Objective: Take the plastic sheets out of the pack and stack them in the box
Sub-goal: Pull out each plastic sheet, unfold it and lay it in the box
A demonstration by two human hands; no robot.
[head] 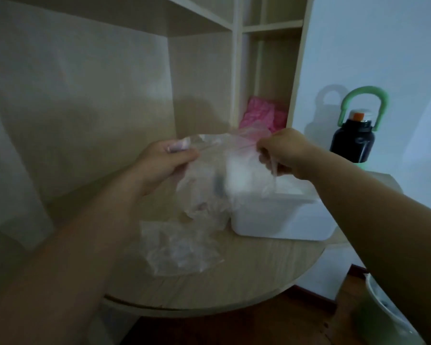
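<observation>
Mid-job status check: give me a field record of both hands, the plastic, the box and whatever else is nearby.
left hand: pinches the clear plastic sheet at its upper left corner
right hand: pinches the same sheet's upper right edge
clear plastic sheet: held stretched in the air, over the box's left side
box: white, on the table; contents unclear
crumpled plastic: on the table, left-front of the box; pack or sheets, cannot tell
bottle: dark, green handle, upright at right
pink bundle: in the shelf compartment behind
</observation>
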